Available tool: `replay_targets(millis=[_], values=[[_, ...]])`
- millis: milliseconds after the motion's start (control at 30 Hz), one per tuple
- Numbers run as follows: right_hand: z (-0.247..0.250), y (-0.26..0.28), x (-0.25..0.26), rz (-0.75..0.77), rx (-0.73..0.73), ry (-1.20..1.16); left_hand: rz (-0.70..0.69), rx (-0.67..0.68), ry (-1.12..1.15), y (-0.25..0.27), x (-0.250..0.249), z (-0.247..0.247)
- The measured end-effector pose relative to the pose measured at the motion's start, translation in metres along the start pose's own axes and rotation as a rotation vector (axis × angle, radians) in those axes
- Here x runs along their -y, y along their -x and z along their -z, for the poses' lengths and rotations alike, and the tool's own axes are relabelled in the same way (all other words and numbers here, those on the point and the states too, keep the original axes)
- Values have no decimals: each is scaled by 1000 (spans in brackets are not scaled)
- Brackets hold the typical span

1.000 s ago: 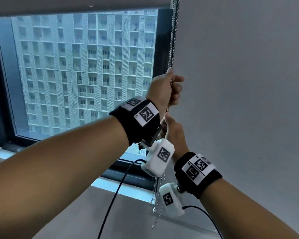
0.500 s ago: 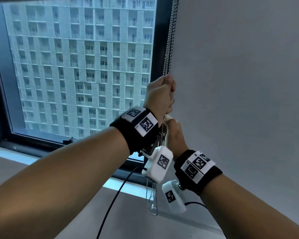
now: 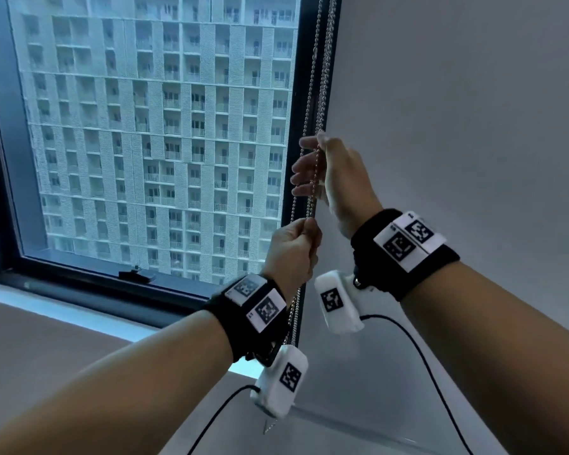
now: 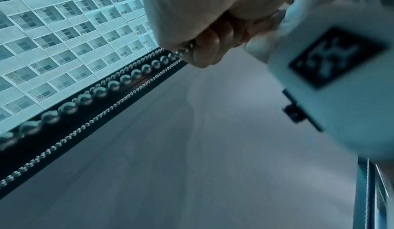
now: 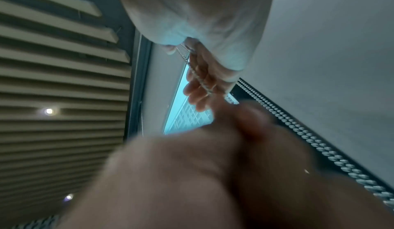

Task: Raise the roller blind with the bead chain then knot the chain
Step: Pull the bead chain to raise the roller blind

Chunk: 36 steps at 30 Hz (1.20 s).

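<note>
The metal bead chain (image 3: 322,77) hangs in several strands down the window's right frame. My right hand (image 3: 329,172) is the upper one: thumb and forefinger pinch a strand, and the other fingers spread towards the glass. Just below, my left hand (image 3: 293,251) holds the chain in a fist. In the left wrist view the chain (image 4: 125,79) comes out of the left hand (image 4: 192,22). In the right wrist view a strand (image 5: 198,76) crosses the fingers of the right hand (image 5: 202,22). The chain's bottom end (image 3: 270,428) dangles under my left wrist. No blind fabric shows in the head view.
The window (image 3: 145,126) looks out on a tall building, with a dark frame (image 3: 79,280) and a latch (image 3: 137,274) at the bottom. A grey wall (image 3: 457,93) fills the right. Black cables (image 3: 424,356) hang from the wrist cameras. Ceiling slats (image 5: 53,64) appear overhead.
My left hand has dropped from the upper grip to the lower one. My right hand has risen above it and spread its fingers. The blind's edge has left the top of the view.
</note>
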State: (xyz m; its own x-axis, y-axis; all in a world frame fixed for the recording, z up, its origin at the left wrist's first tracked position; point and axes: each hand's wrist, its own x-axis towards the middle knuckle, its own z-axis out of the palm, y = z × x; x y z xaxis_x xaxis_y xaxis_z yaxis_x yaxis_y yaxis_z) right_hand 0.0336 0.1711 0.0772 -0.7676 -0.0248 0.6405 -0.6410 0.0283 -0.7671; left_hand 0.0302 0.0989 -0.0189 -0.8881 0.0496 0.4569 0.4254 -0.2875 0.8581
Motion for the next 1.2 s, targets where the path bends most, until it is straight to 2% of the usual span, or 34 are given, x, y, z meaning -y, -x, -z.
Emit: replay_targets(millis=[167, 333, 467, 633, 933, 1067, 1200], values=[[-9, -3, 12, -71, 22, -158, 22, -10, 56, 5, 6, -3], [-10, 7, 4, -75, -1, -162, 25, 14, 34, 10, 18, -2], [-8, 10, 1, -59, -6, -189, 60, 89, 71, 12, 19, 3], [-6, 10, -1, -43, -16, -207, 117, 22, 55, 4, 16, 7], [-6, 19, -32, 5, -23, -210, 40, 11, 40, -9, -20, 10], [-4, 27, -42, -42, -5, -260, 3, 44, 13, -18, -38, 8], [-5, 37, -54, -49, -16, -208, -8, 18, -21, -28, -57, -3]])
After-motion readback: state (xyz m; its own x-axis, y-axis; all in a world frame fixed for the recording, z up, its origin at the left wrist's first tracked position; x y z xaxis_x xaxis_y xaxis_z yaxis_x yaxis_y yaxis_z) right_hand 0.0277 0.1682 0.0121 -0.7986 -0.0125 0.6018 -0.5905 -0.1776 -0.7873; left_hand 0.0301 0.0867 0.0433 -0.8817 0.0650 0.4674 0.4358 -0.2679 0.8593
